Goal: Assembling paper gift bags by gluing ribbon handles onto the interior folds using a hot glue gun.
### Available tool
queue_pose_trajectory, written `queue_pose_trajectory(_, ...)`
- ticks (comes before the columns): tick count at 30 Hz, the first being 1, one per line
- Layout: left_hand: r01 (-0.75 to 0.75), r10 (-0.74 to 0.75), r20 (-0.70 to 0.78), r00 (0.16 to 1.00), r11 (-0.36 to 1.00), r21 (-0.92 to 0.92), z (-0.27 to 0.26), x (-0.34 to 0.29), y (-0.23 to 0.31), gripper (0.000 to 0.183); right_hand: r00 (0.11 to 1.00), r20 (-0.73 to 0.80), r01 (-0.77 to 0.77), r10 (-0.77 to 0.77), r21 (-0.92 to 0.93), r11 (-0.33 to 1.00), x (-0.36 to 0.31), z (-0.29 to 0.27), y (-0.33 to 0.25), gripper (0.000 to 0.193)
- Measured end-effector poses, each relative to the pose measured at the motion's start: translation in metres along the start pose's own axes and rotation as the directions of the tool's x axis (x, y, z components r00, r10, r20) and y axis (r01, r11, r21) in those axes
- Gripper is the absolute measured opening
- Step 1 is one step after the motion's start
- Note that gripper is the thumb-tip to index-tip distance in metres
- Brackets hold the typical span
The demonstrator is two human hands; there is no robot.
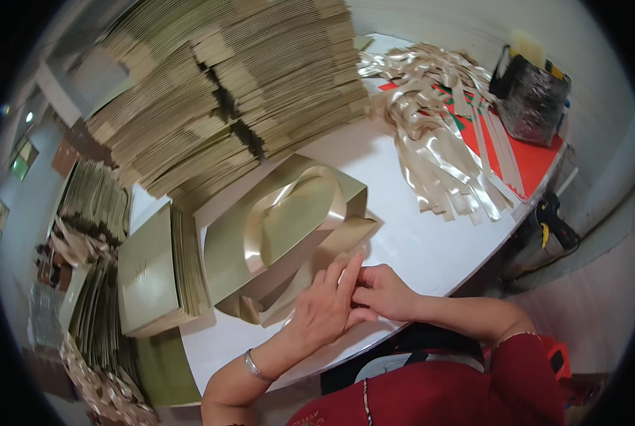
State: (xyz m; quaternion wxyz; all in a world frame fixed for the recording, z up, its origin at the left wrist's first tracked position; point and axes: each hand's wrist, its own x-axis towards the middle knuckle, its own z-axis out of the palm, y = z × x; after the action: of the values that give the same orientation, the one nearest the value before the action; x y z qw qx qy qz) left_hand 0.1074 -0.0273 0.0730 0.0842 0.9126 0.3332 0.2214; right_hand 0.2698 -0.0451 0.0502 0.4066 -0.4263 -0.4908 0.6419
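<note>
Red shirt (431, 394) fabric lies nearest the camera, at the near edge of the white table (466, 245). Beyond it, your left hand (321, 309) and right hand (390, 292) meet at the fingers. Left: fingers mostly straight and close together, laid partly across the right. Right: fingers bent inward. Whether either hand grips anything cannot be told; the fingers hide the space between them.

Note the governing relation: the olive-gold paper bag (289, 221) lies on the table, far and left of your joined fingers. Its long axis runs from near left to far right, and its near-right edge faces your hands. Your left hand is the nearer one; its fingers overlap that edge in view, but contact cannot be confirmed. The pale ribbon handle (252, 245) arches over the upper face, away from you.
</note>
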Motion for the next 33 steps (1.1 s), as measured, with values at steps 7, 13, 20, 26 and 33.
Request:
queue_pose_trajectory(7,0.745,-0.456,0.666,0.59,-0.009,-0.667,-0.032,-0.084,0.01,0.022,0.886,0.462,0.22,-0.035,-0.352,0.91,-0.008,-0.011,-0.029,0.019)
queue_pose_trajectory(13,0.409,-0.747,0.371,0.553,-0.145,-0.901,0.011,-0.102,-0.038,0.01,0.723,0.68,0.69,-0.125,-0.7,0.184,0.128,0.031,0.005,0.041)
queue_pose_trajectory(20,0.119,-0.837,0.333,0.435,-0.313,-0.942,0.004,-0.097,-0.082,0.011,0.864,0.423,0.151,0.273,-0.735,0.66,0.184,0.039,-0.032,0.054)
queue_pose_trajectory(26,0.175,-0.815,0.371,0.446,-0.327,-0.928,0.005,-0.084,-0.077,0.025,0.916,0.308,-0.041,0.256,-0.562,0.826,0.185,0.038,-0.029,0.058)
queue_pose_trajectory(33,0.301,-0.82,0.335,0.464,-0.209,-0.93,0.009,-0.085,-0.09,0.028,0.93,0.269,-0.083,0.252,-0.514,0.854,0.18,0.049,-0.018,0.046)
